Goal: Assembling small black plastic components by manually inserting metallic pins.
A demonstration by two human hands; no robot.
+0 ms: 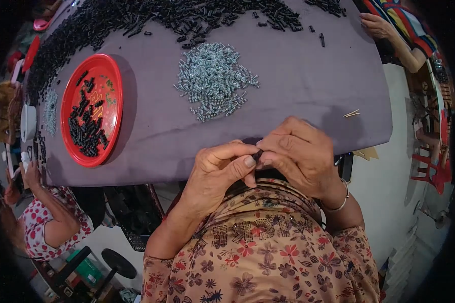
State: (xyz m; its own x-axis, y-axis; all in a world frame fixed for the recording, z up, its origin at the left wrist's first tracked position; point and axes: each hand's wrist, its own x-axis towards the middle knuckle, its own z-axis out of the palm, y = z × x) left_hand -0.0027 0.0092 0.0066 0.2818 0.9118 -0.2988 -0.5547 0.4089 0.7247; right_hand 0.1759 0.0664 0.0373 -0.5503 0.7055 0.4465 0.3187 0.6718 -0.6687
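Observation:
My left hand (pixel 222 166) and my right hand (pixel 301 154) meet at the table's near edge, in front of my body. Between their fingertips is a small black part (pixel 258 155), pinched from both sides and mostly covered by the fingers. Beyond the hands lies a pile of small silvery coil springs (pixel 212 78). To the left stands a red oval tray (pixel 117 108), with several short black cylindrical parts (pixel 88 126) heaped inside it.
A large heap of black parts (pixel 111 20) spreads along the far and left table edges. Two thin sticks (pixel 352 113) lie at the right on the grey tablecloth (pixel 298 81). Other people's hands show at the left (pixel 31 174) and far right (pixel 379 26). A black crate (pixel 131 212) sits below.

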